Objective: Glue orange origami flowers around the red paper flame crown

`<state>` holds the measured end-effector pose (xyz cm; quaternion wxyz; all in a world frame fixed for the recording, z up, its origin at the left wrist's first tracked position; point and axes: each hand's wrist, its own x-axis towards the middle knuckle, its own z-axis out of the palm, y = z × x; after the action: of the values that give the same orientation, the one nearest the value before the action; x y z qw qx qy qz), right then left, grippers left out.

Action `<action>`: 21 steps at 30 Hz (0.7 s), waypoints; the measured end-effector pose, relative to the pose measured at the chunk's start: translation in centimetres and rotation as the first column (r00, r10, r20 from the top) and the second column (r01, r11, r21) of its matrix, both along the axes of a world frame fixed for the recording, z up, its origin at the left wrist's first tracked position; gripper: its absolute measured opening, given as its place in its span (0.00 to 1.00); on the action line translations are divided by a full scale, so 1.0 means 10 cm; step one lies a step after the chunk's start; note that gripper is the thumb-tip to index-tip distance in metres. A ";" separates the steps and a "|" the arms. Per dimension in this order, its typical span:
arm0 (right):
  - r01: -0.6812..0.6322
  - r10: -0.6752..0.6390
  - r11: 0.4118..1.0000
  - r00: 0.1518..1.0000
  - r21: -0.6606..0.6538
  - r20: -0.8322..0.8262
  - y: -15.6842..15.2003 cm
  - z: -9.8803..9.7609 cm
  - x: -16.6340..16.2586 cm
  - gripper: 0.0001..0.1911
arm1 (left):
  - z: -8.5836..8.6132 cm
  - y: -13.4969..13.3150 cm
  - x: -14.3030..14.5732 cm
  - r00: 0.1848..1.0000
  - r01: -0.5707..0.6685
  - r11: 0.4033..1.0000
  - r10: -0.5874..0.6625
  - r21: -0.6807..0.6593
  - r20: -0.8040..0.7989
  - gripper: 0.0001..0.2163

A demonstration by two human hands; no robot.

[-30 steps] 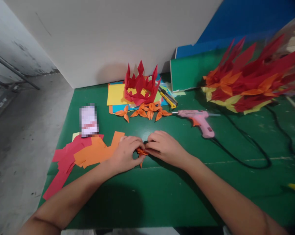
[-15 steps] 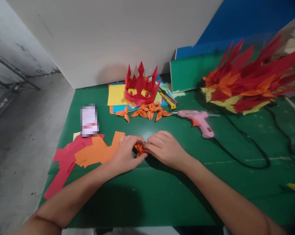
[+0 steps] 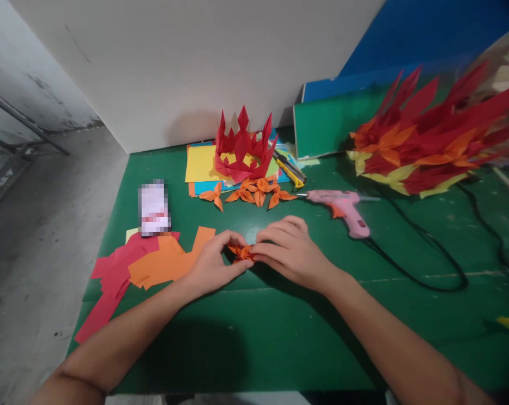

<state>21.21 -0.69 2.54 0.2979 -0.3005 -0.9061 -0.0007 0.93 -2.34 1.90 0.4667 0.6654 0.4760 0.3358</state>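
Between my hands, just above the green table [image 3: 279, 349], is a small orange folded-paper flower [image 3: 243, 253]. My left hand [image 3: 216, 260] is closed on its left side, thumb below and fingers above. From the right, my right hand [image 3: 290, 247] pinches the flower's edge with thumb and fingertips. Part of the flower is hidden by the fingers. Several similar orange paper flowers [image 3: 260, 191] lie in a row beyond my hands, in front of a red paper crown [image 3: 242, 149]. Orange paper strips [image 3: 159, 264] lie beside my left hand.
A pink glue gun [image 3: 336, 203] lies right of the flowers, its black cord [image 3: 406, 277] curving across the table. A yellow utility knife [image 3: 288, 169] rests by the crown on coloured sheets [image 3: 200, 163]. Red strips [image 3: 115, 264] and a blurred phone-like object [image 3: 154, 208] are left; a large red-orange paper piece [image 3: 427, 140] stands right.
My right hand has shifted slightly right, its fingers lifting and loosening a little. More of the orange flower shows between my hands. The things on the table have stayed put.
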 end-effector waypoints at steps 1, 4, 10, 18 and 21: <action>0.005 -0.005 1.000 1.000 -0.001 -0.008 0.00 0.00 0.00 0.07 | 0.00 0.00 0.00 1.000 -0.003 1.000 0.003 -0.011 0.011 0.11; 0.018 -0.018 1.000 1.000 0.015 -0.026 -0.01 -0.01 -0.01 0.08 | 0.00 0.00 0.00 0.999 -0.010 0.999 0.011 -0.032 0.039 0.11; 0.056 -0.057 0.994 0.998 0.090 0.007 -0.04 0.00 -0.06 0.10 | -0.03 0.00 0.00 0.998 0.032 0.999 -0.031 -0.014 0.053 0.10; 0.122 -0.122 0.991 0.992 0.050 0.007 0.01 -0.03 -0.03 0.10 | -0.07 0.05 -0.02 0.995 -0.057 0.995 0.050 0.087 0.083 0.10; 0.108 -0.108 0.994 0.993 0.011 0.042 0.00 -0.04 -0.03 0.10 | -0.05 0.06 -0.03 0.995 -0.089 0.974 0.077 0.207 0.068 0.08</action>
<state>20.92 -0.66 2.15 0.2793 -0.3479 -0.8946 -0.0270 0.67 -1.74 1.43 0.3936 0.6800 0.4513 0.4231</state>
